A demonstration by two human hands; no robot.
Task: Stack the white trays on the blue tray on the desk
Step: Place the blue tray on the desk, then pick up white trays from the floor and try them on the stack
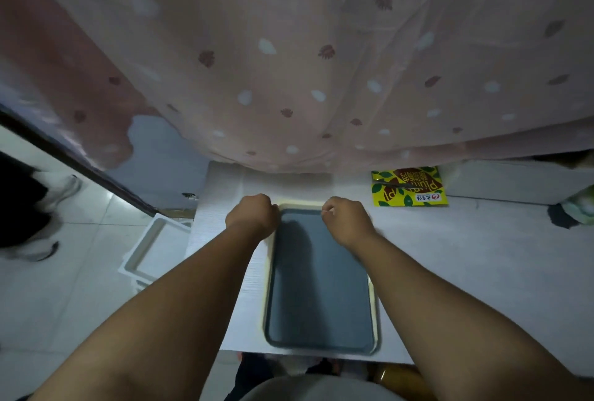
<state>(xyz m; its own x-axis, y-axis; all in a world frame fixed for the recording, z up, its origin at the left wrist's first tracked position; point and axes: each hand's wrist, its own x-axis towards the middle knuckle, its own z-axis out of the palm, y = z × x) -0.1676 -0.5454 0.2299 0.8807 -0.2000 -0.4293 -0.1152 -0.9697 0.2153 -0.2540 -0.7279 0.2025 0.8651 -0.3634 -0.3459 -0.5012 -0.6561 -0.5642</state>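
Note:
A blue tray (321,288) lies lengthwise on the white desk (450,272), right in front of me. A cream-white tray rim (300,205) shows around its far and side edges, so the blue tray seems to rest inside a white tray. My left hand (254,217) is curled on the far left corner of the trays. My right hand (345,219) pinches the far right corner. Which of the two rims the fingers hold is hard to tell. Another white tray (151,249) stands tilted beside the desk on the left, over the floor.
A pink dotted curtain (321,63) hangs over the desk's far edge. A yellow snack packet (408,187) lies at the back right, with a white box (514,180) beyond it. Tiled floor (64,272) is on the left, where a person's shoes show.

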